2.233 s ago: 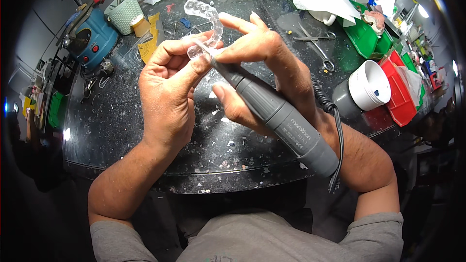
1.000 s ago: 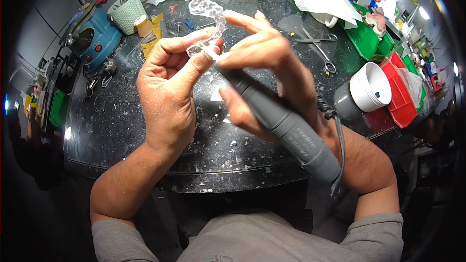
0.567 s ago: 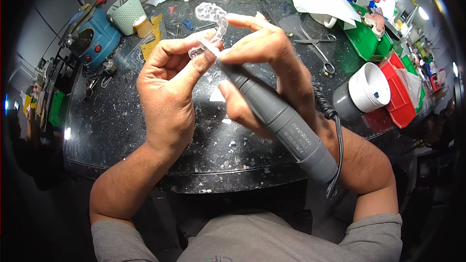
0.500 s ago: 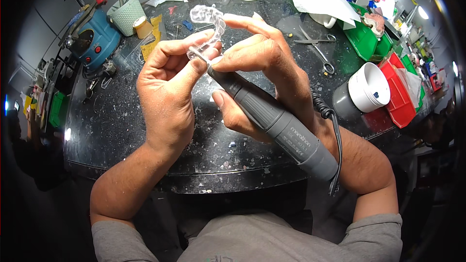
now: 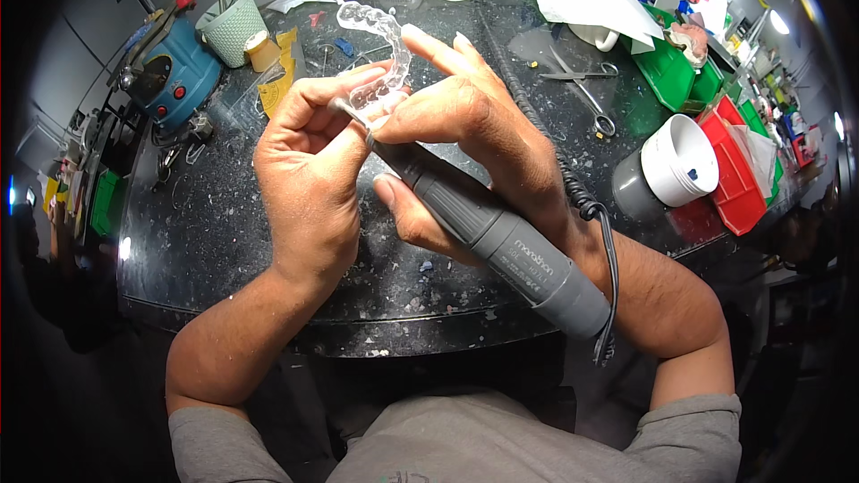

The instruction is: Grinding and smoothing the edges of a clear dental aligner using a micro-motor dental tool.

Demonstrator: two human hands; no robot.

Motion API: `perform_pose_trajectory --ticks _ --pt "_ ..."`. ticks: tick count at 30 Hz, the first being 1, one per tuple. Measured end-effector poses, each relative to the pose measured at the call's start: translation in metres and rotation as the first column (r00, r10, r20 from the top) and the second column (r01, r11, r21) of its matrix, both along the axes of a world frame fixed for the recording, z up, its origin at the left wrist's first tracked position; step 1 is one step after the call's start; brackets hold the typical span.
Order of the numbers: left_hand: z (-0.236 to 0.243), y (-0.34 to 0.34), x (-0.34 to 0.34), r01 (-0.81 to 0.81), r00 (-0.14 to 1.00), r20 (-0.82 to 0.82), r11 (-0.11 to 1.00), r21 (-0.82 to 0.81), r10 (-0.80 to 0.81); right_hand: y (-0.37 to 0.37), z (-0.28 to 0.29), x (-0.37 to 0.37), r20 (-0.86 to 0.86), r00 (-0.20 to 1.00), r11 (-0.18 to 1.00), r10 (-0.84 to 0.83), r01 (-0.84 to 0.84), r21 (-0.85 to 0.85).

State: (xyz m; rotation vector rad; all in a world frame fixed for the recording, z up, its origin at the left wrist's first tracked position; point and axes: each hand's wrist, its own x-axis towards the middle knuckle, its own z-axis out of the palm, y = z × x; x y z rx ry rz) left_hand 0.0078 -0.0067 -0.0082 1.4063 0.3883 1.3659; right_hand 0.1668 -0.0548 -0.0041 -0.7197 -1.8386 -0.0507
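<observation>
Plastic arch (image 5: 399,55), clear, lower end in left grip (image 5: 309,161)

From my distant seat I see scissors (image 5: 583,78) beyond-left of the white tub (image 5: 659,163), a red tray (image 5: 739,204) just right.

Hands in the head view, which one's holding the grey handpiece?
The right hand: its fingers and thumb grip the thick grey handpiece. The left hand instead pinches the clear, curved tray.
</observation>
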Motion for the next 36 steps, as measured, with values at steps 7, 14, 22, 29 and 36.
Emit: perform_pose_trajectory --ticks 7,14,22,29,36 --pt "0.004 -0.003 0.002 0.003 1.000 0.015 0.999 -0.049 -0.003 -0.002 -0.001 -0.002 -0.033 0.999 0.999 0.011 -0.012 -0.040" --pt "0.003 -0.003 0.001 0.029 0.998 0.057 0.997 -0.075 -0.025 -0.003 0.002 0.001 0.000 1.000 1.000 0.017 -0.017 0.001" --pt "0.004 -0.002 0.002 0.070 0.991 0.118 0.991 -0.113 -0.057 -0.001 0.005 0.005 0.035 0.999 0.999 0.028 -0.030 0.041" --pt "0.007 -0.004 0.000 0.012 1.000 0.018 0.992 -0.122 -0.009 0.004 0.007 0.005 -0.029 0.998 0.991 0.052 -0.047 0.129" --pt "0.004 -0.003 0.003 0.035 0.998 0.062 0.995 -0.096 -0.029 -0.001 0.005 0.003 -0.091 0.995 0.991 -0.050 0.061 0.122"
